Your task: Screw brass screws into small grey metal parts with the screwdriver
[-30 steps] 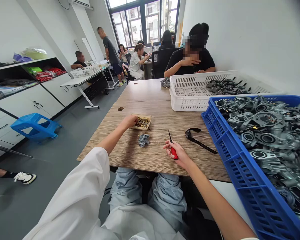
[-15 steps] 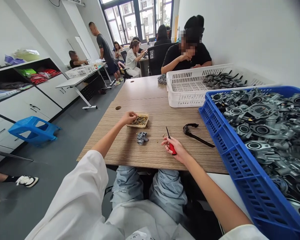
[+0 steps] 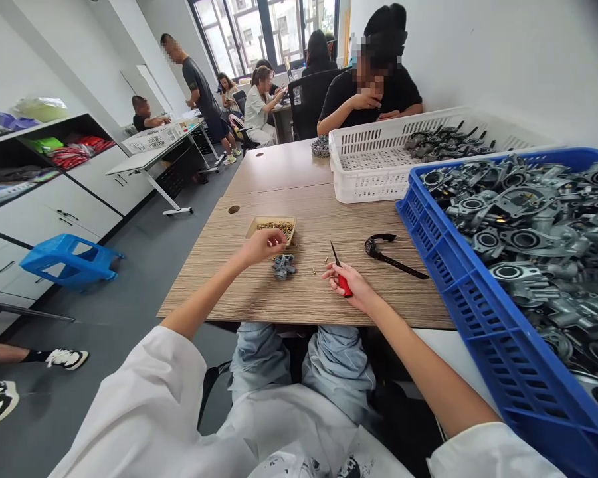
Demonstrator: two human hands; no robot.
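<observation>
My left hand (image 3: 268,245) is above the table between a small tray (image 3: 250,232) of brass-coloured pieces and a grey metal casting (image 3: 283,267). Its fingertips are pinched together; whatever may be between them is too small to make out. In my right hand (image 3: 349,284) is a screwdriver (image 3: 345,286) with a red and black handle, its dark shaft pointing up and away from me. Left of the screwdriver, a small brass piece (image 3: 313,271) lies on the wood, with another close by. The casting sits on the table, touched by neither hand.
A black wristwatch (image 3: 398,265) lies right of my right hand. A blue crate (image 3: 448,292) heaped with metal castings borders the table's right side. Behind it stands a white basket (image 3: 363,192) with more castings. A person (image 3: 339,99) sits across the table. A blue stool (image 3: 70,259) stands left.
My left hand has come out of the small tray and moved right and towards the casting. My right hand still holds the screwdriver in nearly the same place. The view has tilted down slightly.
</observation>
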